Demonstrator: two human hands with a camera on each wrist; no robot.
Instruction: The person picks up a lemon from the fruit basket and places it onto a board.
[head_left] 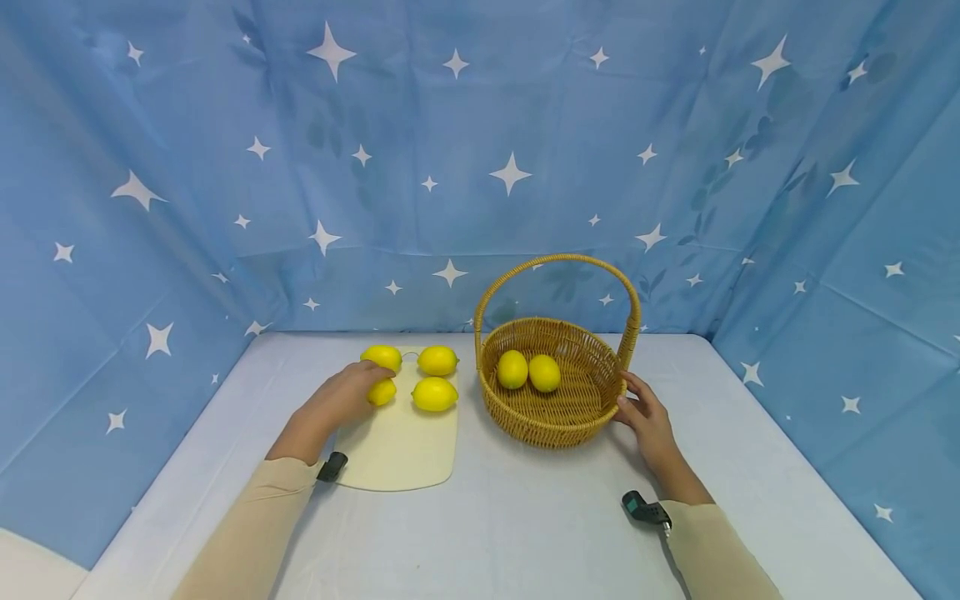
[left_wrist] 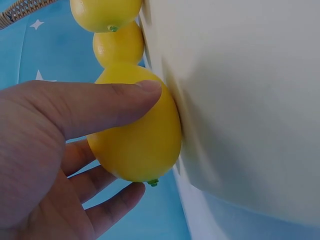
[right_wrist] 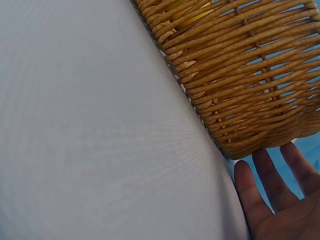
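Head view, near to far: two cream sleeves at the bottom edge, a small dark wrist camera on each. Left hand (head_left: pixel 341 402) on the near-left corner of the four lemons, thumb and fingers curled round the grasped lemon (head_left: pixel 382 392), which lies on the pale cutting board (head_left: pixel 397 454). Left wrist view confirms: thumb (left_wrist: pixel 115 102) across the top of that lemon, fingers cupped beneath, fruit touching the board. Right hand (head_left: pixel 647 419) against the right side of the wicker basket (head_left: pixel 558 421), fingers relaxed and straight by the weave, thumb at the rim, nothing clenched. Beside the grasped lemon, a second lemon (head_left: pixel 434 394); behind these, two more lemons (head_left: pixel 438 361) at the far end of the board. Inside the basket, two lemons in the basket (head_left: pixel 528 372) side by side, touching. Farther back, blue star-printed cloth (head_left: pixel 480 150) behind the white table (head_left: pixel 525 533).
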